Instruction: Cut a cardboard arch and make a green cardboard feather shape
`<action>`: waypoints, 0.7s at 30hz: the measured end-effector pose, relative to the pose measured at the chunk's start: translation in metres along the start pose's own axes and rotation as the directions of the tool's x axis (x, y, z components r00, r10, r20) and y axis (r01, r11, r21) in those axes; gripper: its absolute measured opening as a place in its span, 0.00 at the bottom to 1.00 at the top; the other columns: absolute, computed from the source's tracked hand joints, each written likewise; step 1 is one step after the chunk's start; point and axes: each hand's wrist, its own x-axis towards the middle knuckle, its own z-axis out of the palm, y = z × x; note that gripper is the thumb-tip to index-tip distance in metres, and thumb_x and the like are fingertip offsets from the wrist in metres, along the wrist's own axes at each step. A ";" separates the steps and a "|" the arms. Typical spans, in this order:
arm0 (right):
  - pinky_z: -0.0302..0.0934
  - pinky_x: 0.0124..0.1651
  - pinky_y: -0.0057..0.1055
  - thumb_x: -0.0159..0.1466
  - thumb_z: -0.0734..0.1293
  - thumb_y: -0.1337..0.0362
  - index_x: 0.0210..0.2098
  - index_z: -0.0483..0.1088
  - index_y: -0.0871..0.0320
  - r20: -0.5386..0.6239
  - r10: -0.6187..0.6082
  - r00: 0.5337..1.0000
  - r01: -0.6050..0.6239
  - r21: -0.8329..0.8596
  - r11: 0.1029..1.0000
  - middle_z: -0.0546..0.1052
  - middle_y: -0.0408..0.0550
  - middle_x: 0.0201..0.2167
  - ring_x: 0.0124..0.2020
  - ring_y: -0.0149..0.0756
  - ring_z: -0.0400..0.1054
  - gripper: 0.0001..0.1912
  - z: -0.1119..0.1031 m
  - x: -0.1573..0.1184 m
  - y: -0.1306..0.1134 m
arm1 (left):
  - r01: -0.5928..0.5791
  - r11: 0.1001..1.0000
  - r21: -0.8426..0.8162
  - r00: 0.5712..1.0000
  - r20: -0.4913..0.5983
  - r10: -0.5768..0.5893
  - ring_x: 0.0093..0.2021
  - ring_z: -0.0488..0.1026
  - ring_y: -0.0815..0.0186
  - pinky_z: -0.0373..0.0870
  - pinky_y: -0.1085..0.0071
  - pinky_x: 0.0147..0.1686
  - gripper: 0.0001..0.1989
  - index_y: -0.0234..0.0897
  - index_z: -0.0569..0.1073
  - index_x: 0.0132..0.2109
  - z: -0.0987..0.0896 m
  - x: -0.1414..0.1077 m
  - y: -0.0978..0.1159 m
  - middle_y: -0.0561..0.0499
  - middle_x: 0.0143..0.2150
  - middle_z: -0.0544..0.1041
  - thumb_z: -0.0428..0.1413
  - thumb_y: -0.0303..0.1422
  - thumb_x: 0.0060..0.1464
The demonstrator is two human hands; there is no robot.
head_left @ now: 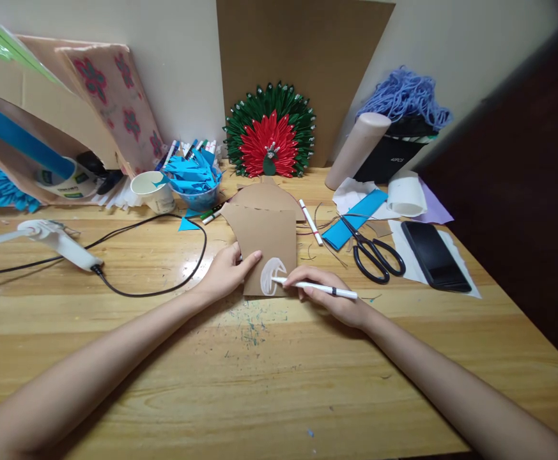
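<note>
A brown cardboard piece (273, 233) lies on the table in front of me, its upper left edge cut in a curve. My left hand (228, 268) grips its left edge, thumb on top and fingers hidden beneath. In my right hand (329, 294) is a white marker (321, 287) with a black band, held like a pen. Its tip touches a white rounded patch (268, 279) drawn near the cardboard's lower edge. Behind this piece rests another rounded cardboard shape (269, 193), partly covered by it.
To the left lies a white glue gun (62, 246) with a looping black cord. Black scissors (372, 252), a blue strip (350, 223), another marker (310, 222) and a phone (434, 255) lie right. Behind are a bowl of blue scraps (196, 185) and a red-green peacock craft (271, 131).
</note>
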 end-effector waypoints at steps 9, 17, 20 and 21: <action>0.59 0.45 0.37 0.65 0.57 0.60 0.44 0.69 0.57 -0.045 -0.018 0.999 0.017 -0.029 0.999 0.71 0.51 0.41 0.42 0.39 0.65 0.14 0.000 0.000 -0.002 | 0.022 0.999 -0.038 1.000 0.006 -0.022 0.42 0.73 0.57 0.70 0.64 0.38 0.20 0.31 0.69 0.46 0.000 0.000 0.000 0.41 0.44 0.76 0.51 0.43 0.53; 0.58 0.45 0.36 0.65 0.57 0.60 0.42 0.70 0.57 -0.057 -0.053 0.997 0.050 -0.050 0.997 0.71 0.51 0.40 0.42 0.38 0.65 0.13 -0.001 0.001 -0.003 | 0.041 0.999 0.007 0.999 -0.010 -0.041 0.38 0.74 0.58 0.70 0.66 0.33 0.19 0.31 0.70 0.43 0.000 0.000 0.004 0.43 0.40 0.77 0.51 0.43 0.53; 0.58 0.44 0.36 0.65 0.57 0.59 0.40 0.71 0.57 -0.018 -0.042 0.999 0.041 -0.039 0.998 0.72 0.50 0.38 0.40 0.39 0.65 0.14 -0.001 0.001 -0.002 | 0.036 0.999 0.011 0.999 -0.018 -0.036 0.37 0.74 0.58 0.70 0.66 0.32 0.19 0.31 0.70 0.42 0.000 0.000 0.004 0.44 0.39 0.78 0.52 0.43 0.52; 0.58 0.44 0.36 0.65 0.57 0.59 0.39 0.71 0.58 -0.004 -0.035 0.999 0.035 -0.035 0.999 0.72 0.50 0.37 0.40 0.39 0.65 0.13 -0.001 0.001 -0.002 | 0.034 0.999 0.006 0.999 -0.021 -0.033 0.37 0.74 0.58 0.70 0.66 0.33 0.18 0.31 0.70 0.42 0.000 0.000 0.004 0.43 0.39 0.78 0.52 0.43 0.52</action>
